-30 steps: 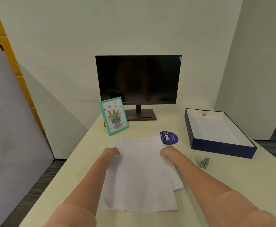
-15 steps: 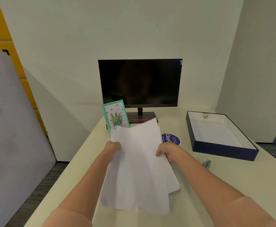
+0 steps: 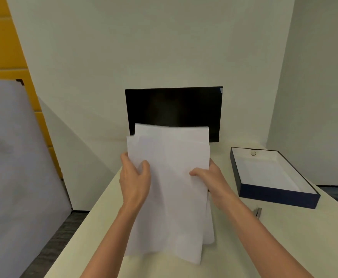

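The left grip (image 3: 134, 178) and right grip (image 3: 211, 177) each clasp a side edge of the papers (image 3: 172, 157), thumbs in front. The blank white sheets, loosely fanned with uneven edges, stand upright over the table (image 3: 284, 243), before the monitor (image 3: 174, 105).

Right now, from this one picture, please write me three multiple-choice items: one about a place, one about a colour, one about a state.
1. Where does the open box stand, relative to the sheets?
A. on their left
B. on their right
C. underneath them

2. What colour are the box's outer walls?
A. red
B. green
C. dark blue

3. How are the sheets?
A. flat and untouched
B. gripped by one hand
C. gripped by both hands, top raised

Answers:
1 B: it sits on the desk beyond the right hand.
2 C: its front wall is navy.
3 C: the left hand and the right hand each clasp a side, and the top hides part of the monitor.
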### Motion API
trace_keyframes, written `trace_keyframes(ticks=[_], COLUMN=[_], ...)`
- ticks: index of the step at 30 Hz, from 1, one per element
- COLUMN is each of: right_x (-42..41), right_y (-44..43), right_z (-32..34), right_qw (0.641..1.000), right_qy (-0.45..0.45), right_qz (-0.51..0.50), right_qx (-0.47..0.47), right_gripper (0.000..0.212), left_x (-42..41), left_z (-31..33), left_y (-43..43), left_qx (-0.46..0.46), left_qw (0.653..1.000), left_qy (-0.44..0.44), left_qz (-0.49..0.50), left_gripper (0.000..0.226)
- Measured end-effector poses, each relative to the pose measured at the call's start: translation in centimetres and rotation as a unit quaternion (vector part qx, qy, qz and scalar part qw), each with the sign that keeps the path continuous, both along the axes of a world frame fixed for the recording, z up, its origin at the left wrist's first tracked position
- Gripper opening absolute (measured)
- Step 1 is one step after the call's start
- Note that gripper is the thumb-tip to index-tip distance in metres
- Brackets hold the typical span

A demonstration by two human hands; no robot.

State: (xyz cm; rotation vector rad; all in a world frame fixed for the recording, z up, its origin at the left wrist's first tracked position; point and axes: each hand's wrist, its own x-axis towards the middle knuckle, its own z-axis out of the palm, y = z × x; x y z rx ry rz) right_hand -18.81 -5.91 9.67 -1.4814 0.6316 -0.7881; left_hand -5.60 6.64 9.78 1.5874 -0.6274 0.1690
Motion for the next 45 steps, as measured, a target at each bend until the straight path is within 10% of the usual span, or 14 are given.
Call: trace_keyframes(ticks=[13, 20, 25, 33, 39, 45], right_x=[0.4, 0.7, 1.1, 1.2, 0.9, 0.9], right_y=[2.1, 2.5, 2.3, 1.7, 1.6, 2.0], right_z=[0.8, 1.6, 1.8, 1.7, 1.8, 2.0], right_qw=[0.987, 0.931, 0.868, 0.896, 0.909, 0.912], right_qy=[-0.081, -0.093, -0.025, -0.061, -0.081, -0.099], right_qz=[-0.071, -0.132, -0.170, -0.154, -0.147, -0.124], right_qx=[-0.119, -0.327, -0.466, -0.411, -0.381, -0.378], right_gripper=[0.023, 0.076, 0.048, 0.034, 0.035, 0.038], left_x=[-0.7, -0.3, 0.4, 1.2, 1.3, 2.0], left_z=[-0.1, 0.4, 0.7, 0.8, 1.0, 0.1], left_y=[0.2, 1.0, 1.0, 1.2, 1.5, 1.4], left_qx=[-0.053, -0.011, 0.026, -0.068, -0.105, -0.093], left_qw=[0.998, 0.984, 0.975, 0.985, 0.994, 0.992], left_qy=[-0.036, -0.177, -0.213, -0.157, -0.011, 0.011], left_qz=[0.001, 0.028, 0.054, 0.034, -0.019, -0.083], left_gripper=[0.035, 0.082, 0.061, 0.037, 0.064, 0.020])
